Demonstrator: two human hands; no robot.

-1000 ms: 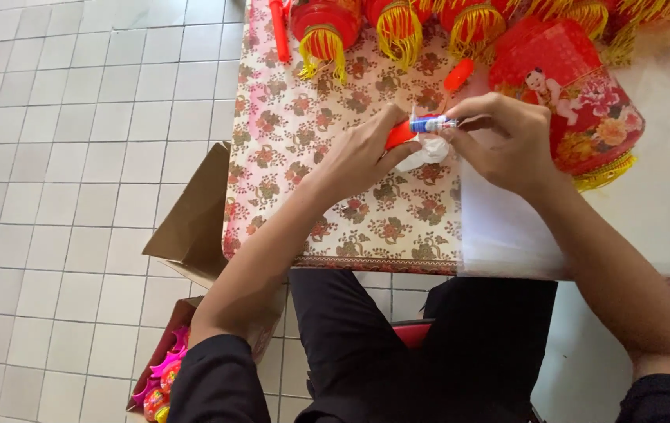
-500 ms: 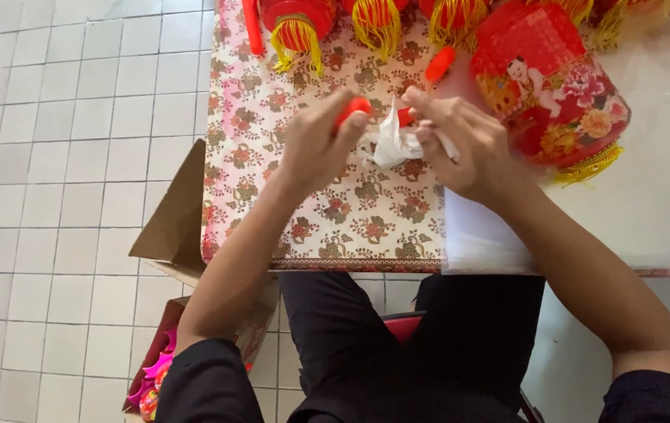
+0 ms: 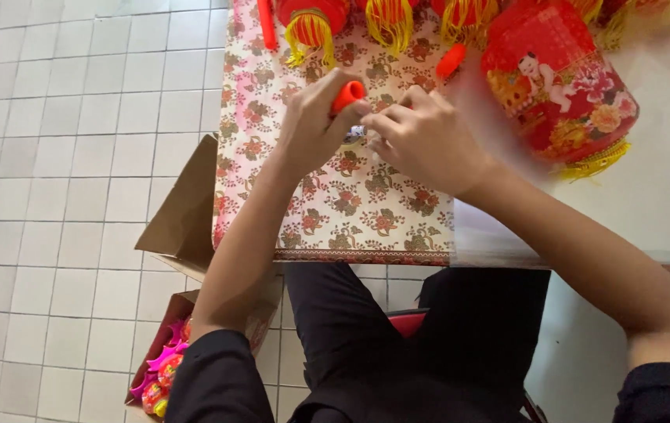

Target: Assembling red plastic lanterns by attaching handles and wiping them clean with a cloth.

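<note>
1. Left hand [image 3: 315,125] curled around a small orange cap [image 3: 348,95], which sticks up between thumb and forefinger.
2. Right hand [image 3: 429,139] pinches a small white-and-blue tube [image 3: 354,133], just visible between the two hands; mostly hidden, possibly a glue stick.
3. Both hands meet above the floral tablecloth [image 3: 350,207], near the table's middle.
4. Red paper lantern [image 3: 558,78] with gold fringe lies just beyond the right wrist, motion-blurred.
5. Row of red tassel ornaments [image 3: 311,19] with yellow fringe along the far edge; a loose orange piece [image 3: 450,60] near them.
6. Cardboard box [image 3: 186,207] stands on the tiled floor beside the table; pink and yellow toys [image 3: 158,376] in a lower box.
</note>
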